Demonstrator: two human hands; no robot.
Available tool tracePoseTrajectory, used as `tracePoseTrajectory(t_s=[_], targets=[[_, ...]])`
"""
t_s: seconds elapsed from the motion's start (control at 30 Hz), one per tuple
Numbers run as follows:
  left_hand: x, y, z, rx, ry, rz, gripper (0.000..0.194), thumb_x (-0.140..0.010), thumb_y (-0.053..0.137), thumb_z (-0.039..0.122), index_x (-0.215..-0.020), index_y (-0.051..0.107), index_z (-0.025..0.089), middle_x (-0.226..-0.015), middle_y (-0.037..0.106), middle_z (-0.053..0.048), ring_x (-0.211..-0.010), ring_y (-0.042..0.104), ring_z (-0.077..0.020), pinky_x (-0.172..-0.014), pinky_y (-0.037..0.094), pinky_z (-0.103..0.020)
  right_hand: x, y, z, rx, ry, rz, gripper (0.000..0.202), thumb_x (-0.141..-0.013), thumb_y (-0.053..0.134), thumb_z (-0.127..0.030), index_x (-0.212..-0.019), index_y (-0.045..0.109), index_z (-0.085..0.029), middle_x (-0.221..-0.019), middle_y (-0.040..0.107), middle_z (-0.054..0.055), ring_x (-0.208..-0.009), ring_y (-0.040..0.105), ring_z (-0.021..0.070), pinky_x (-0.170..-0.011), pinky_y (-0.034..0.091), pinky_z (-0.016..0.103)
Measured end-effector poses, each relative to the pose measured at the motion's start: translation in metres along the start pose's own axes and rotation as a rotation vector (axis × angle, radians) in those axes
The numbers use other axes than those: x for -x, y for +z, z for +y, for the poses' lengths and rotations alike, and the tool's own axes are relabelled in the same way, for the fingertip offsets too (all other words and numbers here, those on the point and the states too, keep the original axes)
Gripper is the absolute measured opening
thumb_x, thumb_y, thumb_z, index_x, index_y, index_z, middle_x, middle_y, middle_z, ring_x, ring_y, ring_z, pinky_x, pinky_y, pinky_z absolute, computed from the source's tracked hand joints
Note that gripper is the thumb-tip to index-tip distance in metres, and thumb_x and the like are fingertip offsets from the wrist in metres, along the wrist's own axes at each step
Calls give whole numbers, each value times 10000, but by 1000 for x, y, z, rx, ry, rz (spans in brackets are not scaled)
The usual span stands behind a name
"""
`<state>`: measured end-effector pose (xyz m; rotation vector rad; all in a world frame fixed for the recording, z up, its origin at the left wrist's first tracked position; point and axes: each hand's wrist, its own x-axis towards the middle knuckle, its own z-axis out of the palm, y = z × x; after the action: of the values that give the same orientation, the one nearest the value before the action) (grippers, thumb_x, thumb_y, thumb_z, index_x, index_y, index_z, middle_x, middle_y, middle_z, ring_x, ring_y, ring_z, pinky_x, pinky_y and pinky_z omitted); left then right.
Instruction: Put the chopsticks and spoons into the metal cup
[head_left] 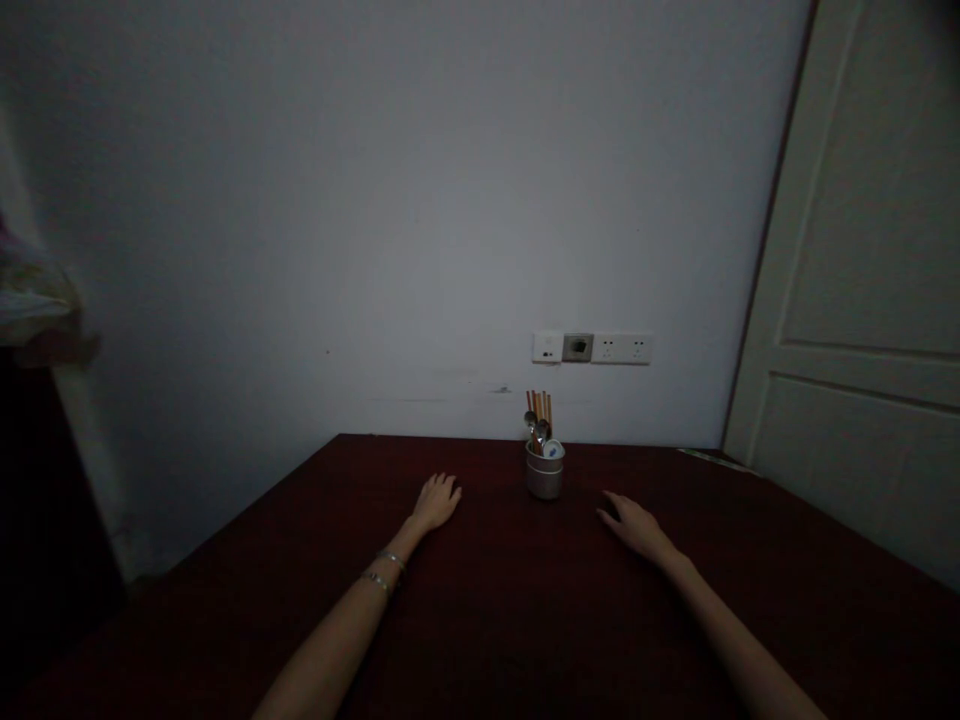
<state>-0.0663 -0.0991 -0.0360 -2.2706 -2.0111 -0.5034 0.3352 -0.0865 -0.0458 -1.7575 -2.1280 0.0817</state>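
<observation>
On the dark red table point(517, 600) my left hand point(437, 502) lies palm down with its fingers stretched out, holding nothing. Two bracelets point(386, 570) circle that wrist. My right hand point(631, 522) also rests on the tabletop, fingers extended and thumb apart, with nothing in it. Between the hands and a little farther back stands a grey utensil holder point(544, 480). Several chopsticks point(540, 402) and metal spoons point(540, 430) stick up from it, along with a white piece bearing a blue mark point(553, 450). Neither hand touches the holder.
Behind the table rises a pale wall point(450, 250) with a row of sockets point(621, 348). A panelled door point(862, 300) stands at the right. A thin flat strip point(720, 461) lies along the table's back right edge. Bagged items point(34, 300) sit on a dark piece at the left.
</observation>
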Motion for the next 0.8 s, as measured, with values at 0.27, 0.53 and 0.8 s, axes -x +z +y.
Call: tracePoseTrajectory(t_s=[0.27, 0.53, 0.8], targets=[[-2, 6, -2, -34, -15, -18, 465, -864, 295, 365, -1223, 469, 127, -1321, 431, -143, -1250, 339, -267, -1014, 266, -409, 14, 8, -1, 70, 18, 68, 448, -839, 353, -338, -1184, 539, -122, -1294, 484, 126, -1217, 415, 253, -1012, 312, 385], [-3, 6, -3, 4, -2, -22, 487, -857, 296, 361, -1237, 461, 104, -1334, 412, -160, -1262, 321, -276, -1023, 245, -412, 21, 1, -5, 67, -6, 37, 448, -841, 344, -292, -1193, 535, -91, -1295, 477, 144, -1220, 412, 246, -1007, 322, 370], [-1, 4, -3, 24, 4, -41, 495, -857, 293, 360, -1248, 450, 99, -1347, 398, -160, -1274, 311, -258, -1037, 223, -409, 25, -5, -11, 92, -29, 34, 454, -853, 324, -278, -1198, 527, -63, -1282, 486, 162, -1209, 427, 241, -1017, 312, 356]])
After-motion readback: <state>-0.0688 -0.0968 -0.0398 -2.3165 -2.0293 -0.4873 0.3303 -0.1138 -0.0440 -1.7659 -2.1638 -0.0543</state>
